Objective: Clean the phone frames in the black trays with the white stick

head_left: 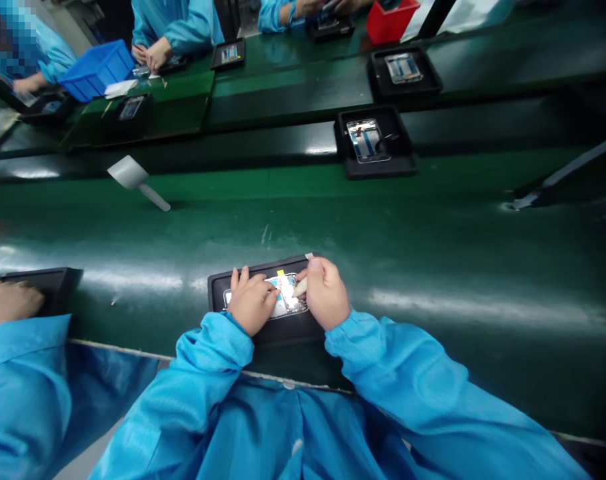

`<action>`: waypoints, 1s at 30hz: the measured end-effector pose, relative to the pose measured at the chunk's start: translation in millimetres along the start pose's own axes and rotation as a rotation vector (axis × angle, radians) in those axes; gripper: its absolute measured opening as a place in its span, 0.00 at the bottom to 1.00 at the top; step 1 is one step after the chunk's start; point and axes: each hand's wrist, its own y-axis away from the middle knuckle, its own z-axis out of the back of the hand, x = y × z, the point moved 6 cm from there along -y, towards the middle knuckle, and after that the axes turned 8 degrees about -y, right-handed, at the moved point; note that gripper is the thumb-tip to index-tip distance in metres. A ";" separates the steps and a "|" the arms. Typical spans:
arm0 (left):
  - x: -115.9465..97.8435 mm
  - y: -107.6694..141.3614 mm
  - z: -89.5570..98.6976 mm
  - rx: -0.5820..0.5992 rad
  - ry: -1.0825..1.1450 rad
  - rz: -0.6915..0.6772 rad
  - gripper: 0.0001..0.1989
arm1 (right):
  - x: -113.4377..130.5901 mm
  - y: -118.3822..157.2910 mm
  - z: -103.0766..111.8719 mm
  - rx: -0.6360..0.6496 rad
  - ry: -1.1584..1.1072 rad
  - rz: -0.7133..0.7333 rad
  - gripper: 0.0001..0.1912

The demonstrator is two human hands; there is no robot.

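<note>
An open phone chassis (283, 305) with a silvery inside and a small yellow tab lies in a black tray (217, 283) on the green bench before me. My left hand (253, 301) rests palm down over the left part of the chassis, fingers spread, with the thumb side against its middle. At the right end, my right hand (329, 293) is closed around a pale, blunt-tipped stick (300, 287). The stick's tip points down and left onto the chassis; whether it presses there I cannot tell. My hands hide parts of both chassis and tray.
Beyond the bench surface, black trays (405, 163) hold more phone chassis (367, 141). A white paddle-shaped piece (129, 172) stands ahead left. At left, a co-worker's hand (13, 303) is over another tray (57, 283). Across sit a blue bin (100, 70), a red bin (390, 20) and several co-workers.
</note>
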 end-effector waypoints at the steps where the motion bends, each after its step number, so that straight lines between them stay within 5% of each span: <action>1: -0.9 1.9 -0.4 -0.015 -0.008 -0.028 0.09 | 1.8 -1.6 -1.6 -0.010 0.000 0.023 0.20; 13: -15.0 9.4 3.2 -0.177 -0.142 -0.129 0.11 | 5.6 0.0 -11.0 -0.078 0.117 0.325 0.12; 20: -17.5 10.4 3.7 -0.178 -0.157 -0.147 0.10 | 10.2 1.9 -12.2 -0.047 0.206 0.415 0.11; 30: -13.6 11.4 -4.5 -0.122 -0.079 -0.147 0.14 | 26.4 8.9 -56.8 0.347 0.528 0.711 0.18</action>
